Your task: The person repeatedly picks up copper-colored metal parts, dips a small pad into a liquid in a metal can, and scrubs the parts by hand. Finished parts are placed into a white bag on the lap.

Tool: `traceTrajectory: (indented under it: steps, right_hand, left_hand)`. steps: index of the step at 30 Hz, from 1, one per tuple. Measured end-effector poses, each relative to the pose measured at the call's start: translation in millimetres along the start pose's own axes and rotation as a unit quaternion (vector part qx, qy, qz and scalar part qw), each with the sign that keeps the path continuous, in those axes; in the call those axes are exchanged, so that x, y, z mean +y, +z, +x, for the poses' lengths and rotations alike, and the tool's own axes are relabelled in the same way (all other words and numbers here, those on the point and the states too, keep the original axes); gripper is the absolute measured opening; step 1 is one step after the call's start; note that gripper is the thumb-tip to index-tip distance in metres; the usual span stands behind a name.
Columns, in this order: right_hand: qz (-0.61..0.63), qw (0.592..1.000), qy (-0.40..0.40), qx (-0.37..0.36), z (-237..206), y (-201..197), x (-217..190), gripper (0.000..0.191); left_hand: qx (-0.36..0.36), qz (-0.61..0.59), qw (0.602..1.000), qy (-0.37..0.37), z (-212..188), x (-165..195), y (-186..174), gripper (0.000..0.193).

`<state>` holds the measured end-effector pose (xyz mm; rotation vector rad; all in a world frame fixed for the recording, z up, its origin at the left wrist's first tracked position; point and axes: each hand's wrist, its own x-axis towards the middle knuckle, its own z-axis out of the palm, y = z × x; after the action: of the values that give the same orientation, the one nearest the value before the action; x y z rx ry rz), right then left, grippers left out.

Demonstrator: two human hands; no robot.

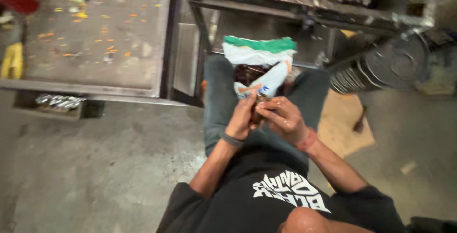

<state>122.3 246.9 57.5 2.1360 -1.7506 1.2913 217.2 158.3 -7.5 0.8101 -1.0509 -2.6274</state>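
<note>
I sit with a white and green plastic bag (261,54) open on my lap, holding dark brown pieces. My left hand (243,118) and my right hand (284,118) meet just in front of the bag. Together they pinch a small dark brown object (260,103) between the fingers. What the object is stays too blurred to tell. A dark band circles my left wrist and a red one my right wrist.
A metal table (90,47) speckled with orange scraps stands at the left, with a yellow item (12,59) on its edge. A metal frame (285,2) runs across the top. A ribbed grey motor (381,66) sits at the right. Cardboard (343,123) lies on the concrete floor.
</note>
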Motion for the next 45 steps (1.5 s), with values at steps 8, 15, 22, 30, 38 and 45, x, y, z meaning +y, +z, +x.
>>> traceTrajectory:
  steps: [8, 15, 22, 30, 38, 45]
  right_hand:
    - [-0.001, 1.0, 0.017, 0.003, -18, -14, 14, 0.034]
    - [0.042, 0.985, 0.127, 0.106, -11, -17, 8, 0.025]
    - [0.036, 0.997, 0.06, 0.033, 0, -12, 3, 0.03]
    - [-0.002, 0.999, -0.018, 0.027, -8, -11, 11, 0.032]
    - [-0.126, 0.936, 0.307, 0.113, -82, -42, 37, 0.03]
    - [-0.203, 0.832, 0.449, 0.257, -170, -53, 27, 0.008]
  left_hand:
    - [-0.094, -0.146, 0.977, -0.127, -4, 18, 8, 0.051]
    - [-0.087, -0.098, 0.991, 0.003, -7, 23, 10, 0.044]
    - [0.007, -0.01, 0.999, 0.045, -2, 15, 16, 0.053]
    - [-0.013, -0.058, 0.996, -0.073, 1, 17, 20, 0.049]
    - [-0.002, -0.132, 0.991, 0.031, 28, 44, -5, 0.057]
    - [0.101, -0.16, 0.974, -0.126, 184, 0, -50, 0.043]
